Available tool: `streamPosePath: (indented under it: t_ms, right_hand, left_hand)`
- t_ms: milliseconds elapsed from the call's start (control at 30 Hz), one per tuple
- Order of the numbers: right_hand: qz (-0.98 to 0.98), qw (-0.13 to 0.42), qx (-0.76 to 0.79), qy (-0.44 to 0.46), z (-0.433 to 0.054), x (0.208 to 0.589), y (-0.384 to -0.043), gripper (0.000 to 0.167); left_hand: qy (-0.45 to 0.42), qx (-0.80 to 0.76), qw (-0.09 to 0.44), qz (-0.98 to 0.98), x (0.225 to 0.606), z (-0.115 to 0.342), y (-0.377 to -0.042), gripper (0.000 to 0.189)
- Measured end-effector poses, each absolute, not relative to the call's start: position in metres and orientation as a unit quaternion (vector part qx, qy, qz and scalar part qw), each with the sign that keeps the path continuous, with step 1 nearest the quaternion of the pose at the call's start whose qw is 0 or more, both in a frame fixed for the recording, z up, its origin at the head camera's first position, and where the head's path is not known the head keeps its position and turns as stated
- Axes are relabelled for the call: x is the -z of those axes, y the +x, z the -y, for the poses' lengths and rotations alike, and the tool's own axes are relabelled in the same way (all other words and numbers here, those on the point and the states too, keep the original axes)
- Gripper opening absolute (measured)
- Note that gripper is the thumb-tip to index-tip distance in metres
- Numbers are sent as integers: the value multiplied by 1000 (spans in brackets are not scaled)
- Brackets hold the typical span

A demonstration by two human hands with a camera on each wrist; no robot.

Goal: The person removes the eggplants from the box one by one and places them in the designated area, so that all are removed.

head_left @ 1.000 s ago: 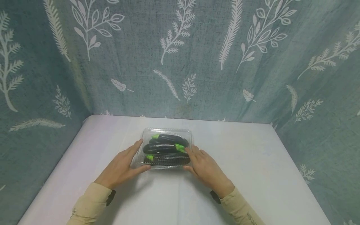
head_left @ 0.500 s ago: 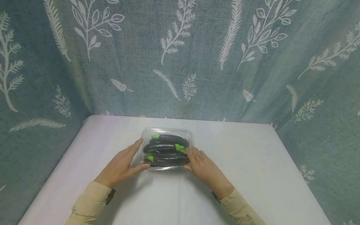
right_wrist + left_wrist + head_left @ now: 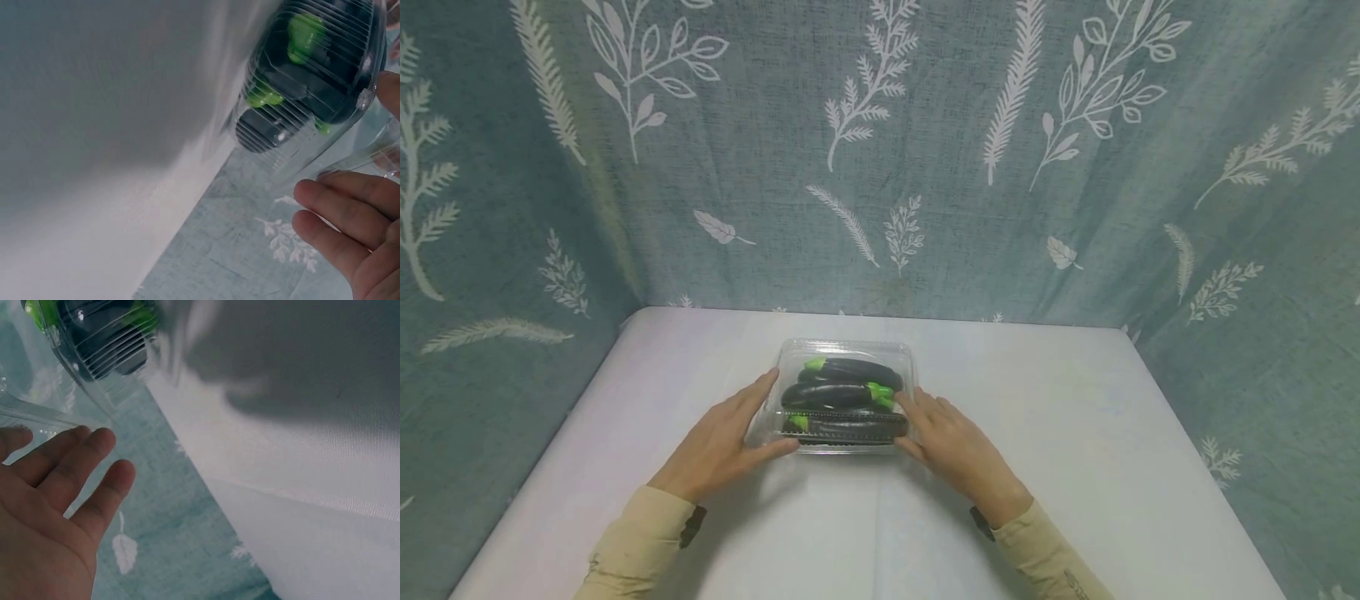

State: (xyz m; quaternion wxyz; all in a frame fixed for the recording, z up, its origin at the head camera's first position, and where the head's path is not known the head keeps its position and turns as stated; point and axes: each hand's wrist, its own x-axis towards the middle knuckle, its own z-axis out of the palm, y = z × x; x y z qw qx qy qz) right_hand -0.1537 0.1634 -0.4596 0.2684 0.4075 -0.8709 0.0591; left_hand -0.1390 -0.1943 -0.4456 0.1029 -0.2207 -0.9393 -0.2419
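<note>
A clear plastic clamshell box (image 3: 850, 346) with several dark eggplants (image 3: 831, 395) inside, their caps green, sits on the white table. In both wrist views the lid (image 3: 44, 415) slants away from the base, with a gap between their rims. At the box's left side is my left hand (image 3: 718, 442), fingers along the side and thumb at the front edge. Opposite, my right hand (image 3: 958, 454) touches the right side with its fingers fairly straight. Its thumb (image 3: 389, 94) lies by the rim in the right wrist view. Parts of the fingertips are hidden by the plastic.
A white cloth covers the table (image 3: 1037, 417) around the box. Blue-green curtains (image 3: 760, 167) with white leaf patterns stand behind the table and along both sides.
Little differs. The right hand has shifted slightly to the right, and the view has moved a touch. The box stays in nearly the same place between both hands.
</note>
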Motion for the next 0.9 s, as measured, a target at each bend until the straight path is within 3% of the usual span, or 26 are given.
streamPosePath:
  t_ms: [300, 633, 900]
  right_hand:
    - [881, 244, -160, 373, -169, 454, -156, 65]
    - [869, 239, -300, 311, -170, 451, -159, 63]
    - [857, 246, -358, 276, -167, 452, -165, 53]
  left_hand:
    - [-192, 234, 97, 948, 439, 197, -140, 101]
    - [-164, 265, 84, 946, 437, 198, -138, 70]
    - [-149, 295, 80, 940, 432, 198, -146, 66]
